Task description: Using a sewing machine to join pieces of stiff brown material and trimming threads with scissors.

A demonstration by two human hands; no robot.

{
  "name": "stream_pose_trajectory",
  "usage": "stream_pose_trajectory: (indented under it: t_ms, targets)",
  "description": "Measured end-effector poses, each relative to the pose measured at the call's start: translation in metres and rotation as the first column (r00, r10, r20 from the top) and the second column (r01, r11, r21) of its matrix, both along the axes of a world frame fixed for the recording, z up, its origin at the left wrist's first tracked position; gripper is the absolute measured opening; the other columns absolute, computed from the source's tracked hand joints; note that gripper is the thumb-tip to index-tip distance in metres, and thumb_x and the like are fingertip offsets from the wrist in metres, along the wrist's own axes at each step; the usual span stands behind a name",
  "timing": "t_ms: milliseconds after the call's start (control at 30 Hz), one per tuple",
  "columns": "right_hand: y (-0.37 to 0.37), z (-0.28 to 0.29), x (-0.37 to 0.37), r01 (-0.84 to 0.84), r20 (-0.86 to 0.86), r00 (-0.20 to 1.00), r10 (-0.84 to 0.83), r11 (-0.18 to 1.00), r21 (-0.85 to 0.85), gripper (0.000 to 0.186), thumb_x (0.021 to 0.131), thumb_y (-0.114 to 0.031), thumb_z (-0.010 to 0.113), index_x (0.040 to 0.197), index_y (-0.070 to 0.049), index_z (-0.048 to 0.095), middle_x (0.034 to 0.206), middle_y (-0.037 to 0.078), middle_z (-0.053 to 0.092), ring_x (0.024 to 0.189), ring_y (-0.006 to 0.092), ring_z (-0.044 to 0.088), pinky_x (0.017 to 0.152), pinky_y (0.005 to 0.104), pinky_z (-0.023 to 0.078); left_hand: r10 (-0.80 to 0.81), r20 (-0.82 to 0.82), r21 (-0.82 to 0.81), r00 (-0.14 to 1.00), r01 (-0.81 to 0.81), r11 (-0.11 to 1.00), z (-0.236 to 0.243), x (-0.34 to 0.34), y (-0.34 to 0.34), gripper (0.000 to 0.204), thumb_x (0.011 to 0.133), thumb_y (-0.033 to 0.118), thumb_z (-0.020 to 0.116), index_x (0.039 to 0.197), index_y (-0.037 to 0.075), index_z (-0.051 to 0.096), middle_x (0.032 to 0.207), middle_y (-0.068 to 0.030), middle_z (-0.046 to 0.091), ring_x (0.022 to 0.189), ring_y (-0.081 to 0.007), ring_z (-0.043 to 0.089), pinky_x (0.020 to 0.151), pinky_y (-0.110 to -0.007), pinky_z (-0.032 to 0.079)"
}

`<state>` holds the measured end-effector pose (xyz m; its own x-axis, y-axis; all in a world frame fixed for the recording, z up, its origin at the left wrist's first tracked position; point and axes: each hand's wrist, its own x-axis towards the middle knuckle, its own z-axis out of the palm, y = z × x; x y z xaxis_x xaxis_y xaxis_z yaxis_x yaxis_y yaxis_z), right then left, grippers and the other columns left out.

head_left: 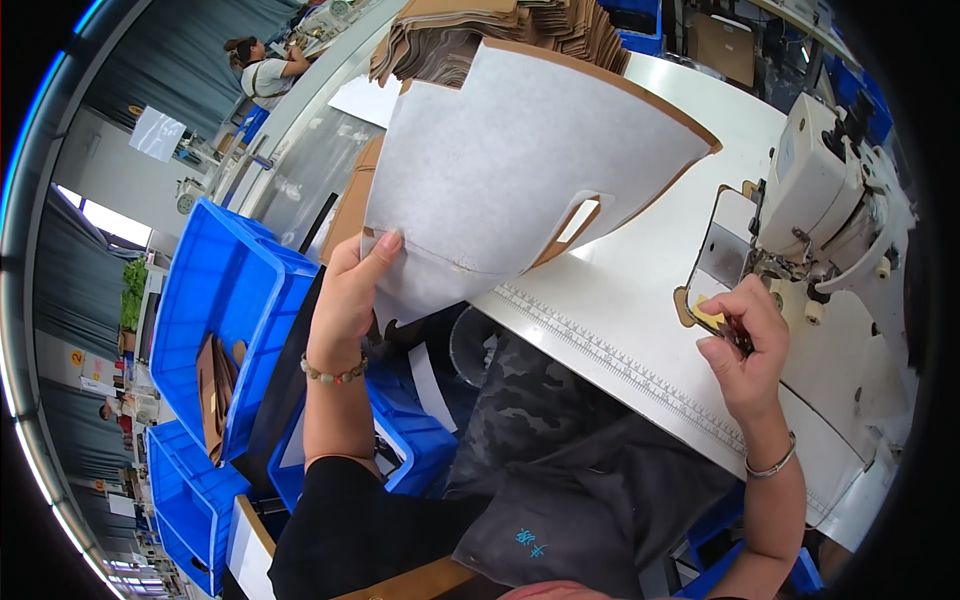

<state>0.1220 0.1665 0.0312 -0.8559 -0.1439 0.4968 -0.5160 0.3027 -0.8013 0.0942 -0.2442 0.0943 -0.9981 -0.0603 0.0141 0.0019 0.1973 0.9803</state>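
A white tabletop (640, 310) spans the right half of the view, its near edge running obliquely down to the right. In front of it in view, a large panel (510, 160) shows a pale whitish face with a brown margin along its far and right edges; a slot-shaped opening lies toward the lower right, and the left end extends beyond the tabletop's near edge. Whether the panel touches the tabletop cannot be told. A blue bin (190, 300) stands tilted in view to the left, with folded brown pieces (212, 390) inside. A stack of brown layered sheets (445, 50) rises behind the panel's far edge. A white sewing machine (810, 190) occupies the tabletop's right side.

The left hand (345, 290) grasps the panel at its lower left: the thumb lies on the pale face, the fingers out of sight behind. The right hand (757, 350), just beside the sewing machine, is bent with its grip around a small dark tool (738, 338), partly covered by the fingers. A measuring scale (610, 355) follows the near edge. A beaded bracelet (335, 376) encircles the left wrist; a slim metal bangle (772, 460), the right. Smallest is a yellow patch (708, 308) beside the right fingertips, its nature unclear.
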Motion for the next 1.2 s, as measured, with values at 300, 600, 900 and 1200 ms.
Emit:
stream_pose_trajectory:
  t_ms: [300,600,900,1200]
  targets:
    - [-0.003,-0.002,-0.004,0.009,-0.029,1.0,-0.008,1.0,0.027,0.029,0.079,-0.019,0.082,0.095,0.0,0.067,0.08,0.002,0.049,0.065,0.0098,0.039,0.058,0.0246,0.033,-0.077,0.021,0.025,0.997,0.077,0.997,0.003,-0.005,0.003,0.032,0.101,0.022,0.067,0.117,-0.005,0.069,0.108,-0.0064,0.073,0.095,-0.012,0.065,0.086,-0.029,0.051]
    - [0.002,-0.009,-0.016,0.075,-0.089,0.994,-0.056,0.971,0.226,0.022,0.078,-0.01,0.081,0.092,-0.003,0.067,0.079,0.004,0.053,0.064,0.0131,0.048,0.058,0.0269,0.039,-0.45,-0.288,-0.715,0.845,0.124,0.688,0.113,-0.072,0.022,0.019,0.091,0.005,0.076,0.109,-0.001,0.075,0.093,-0.0016,0.076,0.081,-0.0083,0.067,0.076,-0.026,0.055]
    - [0.004,-0.008,-0.018,0.068,-0.028,0.998,-0.062,0.955,0.288,0.021,0.078,-0.009,0.082,0.09,-0.003,0.066,0.079,0.004,0.055,0.063,0.0154,0.054,0.058,0.028,0.044,-0.229,-0.706,-0.585,0.67,-0.371,0.721,0.179,-0.118,-0.081,0.02,0.094,0.012,0.076,0.109,0.001,0.076,0.093,-0.0012,0.076,0.079,-0.0067,0.068,0.071,-0.024,0.054]
    - [-0.003,-0.008,-0.018,0.037,-0.006,0.999,-0.037,0.953,0.3,0.021,0.078,-0.008,0.083,0.09,-0.002,0.067,0.081,0.006,0.058,0.065,0.0173,0.063,0.061,0.0287,0.051,-0.101,-0.224,-0.691,0.969,-0.085,0.717,-0.003,-0.078,-0.179,0.036,0.074,-0.021,0.062,0.095,0.001,0.08,0.106,-0.0105,0.078,0.105,-0.021,0.072,0.096,-0.033,0.056]
